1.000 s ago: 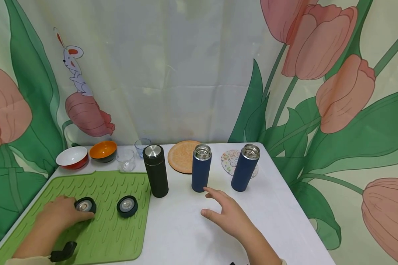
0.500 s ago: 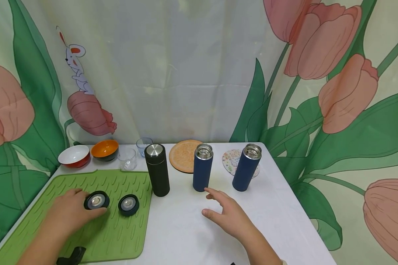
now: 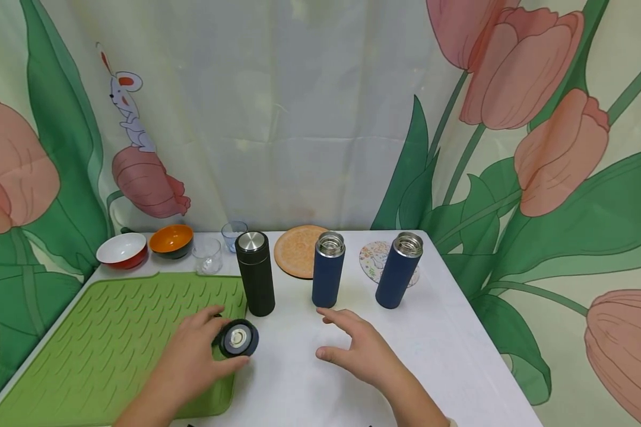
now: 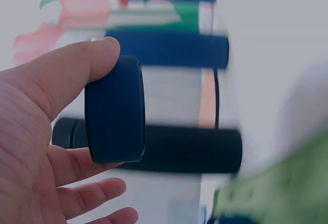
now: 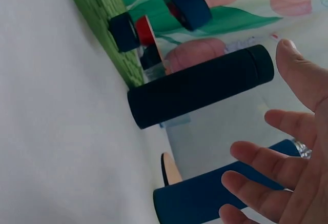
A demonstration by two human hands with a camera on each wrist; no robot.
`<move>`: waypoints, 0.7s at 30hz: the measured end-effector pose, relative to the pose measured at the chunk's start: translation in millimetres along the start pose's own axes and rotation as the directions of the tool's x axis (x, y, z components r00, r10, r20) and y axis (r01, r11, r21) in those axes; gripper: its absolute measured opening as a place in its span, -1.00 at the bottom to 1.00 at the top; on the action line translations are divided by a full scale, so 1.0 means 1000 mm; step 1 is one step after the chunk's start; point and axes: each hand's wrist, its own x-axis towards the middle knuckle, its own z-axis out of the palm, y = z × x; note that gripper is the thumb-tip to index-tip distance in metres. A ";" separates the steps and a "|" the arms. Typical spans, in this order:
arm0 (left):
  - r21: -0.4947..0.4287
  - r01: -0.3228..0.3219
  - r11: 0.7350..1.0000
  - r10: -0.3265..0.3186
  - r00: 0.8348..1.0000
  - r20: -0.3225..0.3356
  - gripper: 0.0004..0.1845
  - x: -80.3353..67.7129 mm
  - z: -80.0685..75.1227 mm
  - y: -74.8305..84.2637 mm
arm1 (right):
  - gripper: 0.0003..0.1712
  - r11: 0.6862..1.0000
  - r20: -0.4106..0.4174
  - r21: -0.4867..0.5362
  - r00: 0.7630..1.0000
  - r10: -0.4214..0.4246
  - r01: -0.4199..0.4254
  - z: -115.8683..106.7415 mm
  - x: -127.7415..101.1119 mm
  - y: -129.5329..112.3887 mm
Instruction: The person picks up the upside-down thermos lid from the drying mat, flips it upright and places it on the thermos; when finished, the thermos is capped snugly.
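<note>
We're reading no text, labels, brands, numbers or signs in any of the three views.
</note>
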 end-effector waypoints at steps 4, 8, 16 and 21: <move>-0.018 -0.022 1.000 0.023 0.999 0.045 -0.17 0.003 0.018 0.026 | -0.23 1.000 0.030 0.005 0.999 -0.016 0.016 0.004 0.001 -0.002; -0.047 -0.091 0.995 0.093 0.994 0.056 -0.26 0.008 0.031 0.043 | -0.21 0.999 0.040 -0.016 0.999 -0.036 0.037 0.008 0.000 -0.002; -0.041 -0.213 0.976 0.215 0.976 0.038 -0.29 0.020 0.032 0.060 | -0.14 0.995 0.047 -0.054 0.995 -0.084 0.087 0.008 -0.003 -0.002; -0.007 -0.304 0.953 0.304 0.951 0.064 -0.26 0.033 0.032 0.065 | -0.13 0.992 0.029 -0.060 0.994 -0.109 0.111 0.009 -0.004 -0.006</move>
